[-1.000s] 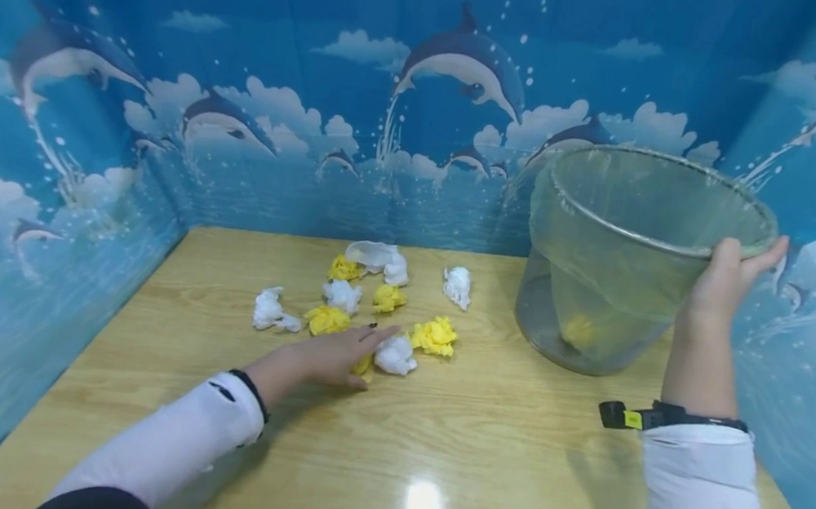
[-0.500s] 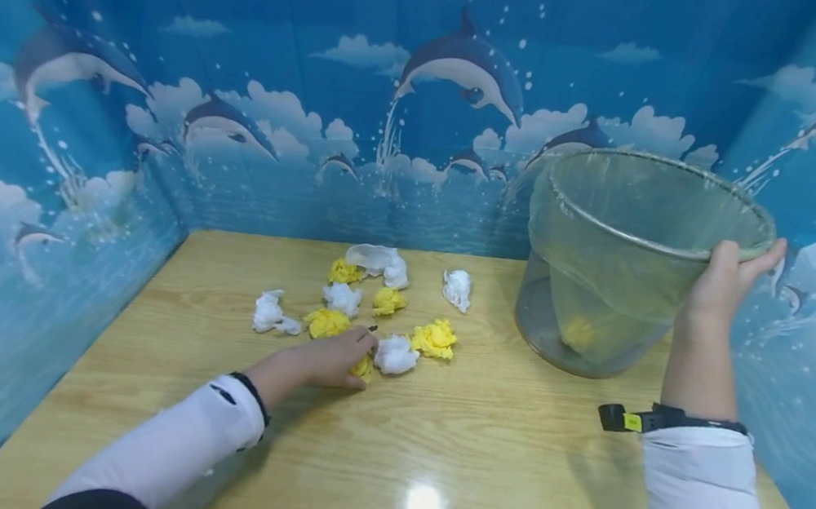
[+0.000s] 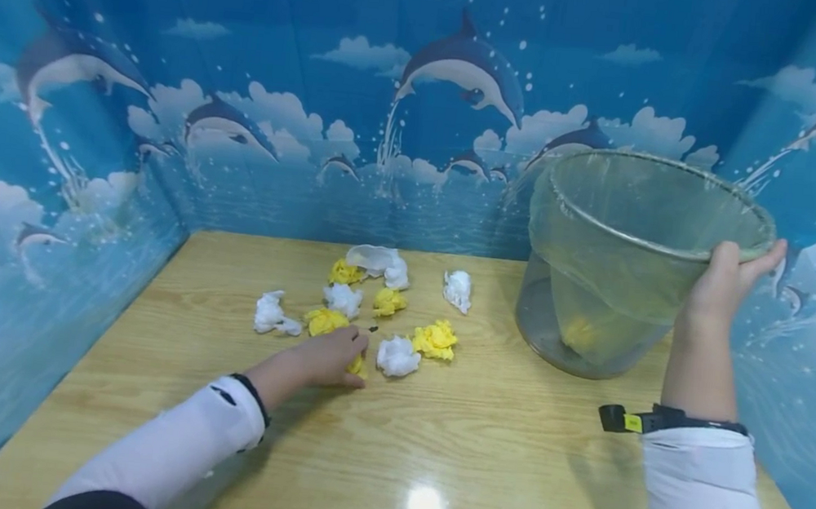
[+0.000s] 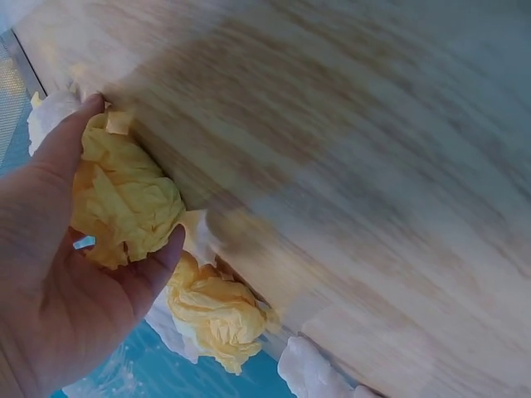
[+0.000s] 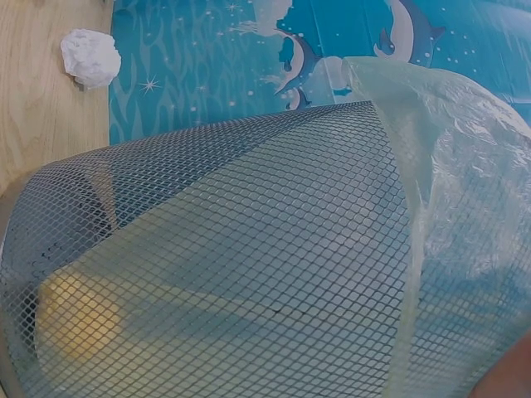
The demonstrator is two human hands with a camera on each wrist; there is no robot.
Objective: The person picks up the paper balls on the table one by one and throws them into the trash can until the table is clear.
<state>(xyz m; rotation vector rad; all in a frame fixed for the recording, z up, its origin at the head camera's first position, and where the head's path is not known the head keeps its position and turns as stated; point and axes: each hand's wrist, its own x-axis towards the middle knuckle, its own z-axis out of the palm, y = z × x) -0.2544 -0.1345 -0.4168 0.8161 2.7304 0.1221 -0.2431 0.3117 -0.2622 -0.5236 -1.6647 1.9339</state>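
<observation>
My left hand [image 3: 324,355] grips a crumpled yellow paper ball [image 4: 124,195] on the table, thumb on one side and fingers on the other. Just right of it lie a white paper ball [image 3: 398,357] and another yellow paper ball [image 3: 434,340]. At the right, my right hand [image 3: 722,285] holds the rim of a mesh wastebasket [image 3: 545,317], tilted and lined with a pale green plastic bag [image 3: 620,275]. Through the mesh in the right wrist view, a yellow ball [image 5: 79,315] shows at the bottom of the bag.
Several more white and yellow balls lie behind my left hand, among them a white one [image 3: 273,313] at the left and a white one [image 3: 457,290] nearer the basket. A dolphin-print curtain [image 3: 312,180] borders the wooden table [image 3: 491,459] at the back and sides.
My left fingers have closed from a spread reach around the yellow paper ball, drawing slightly left, away from the white one. My right hand and the wastebasket stay almost still.
</observation>
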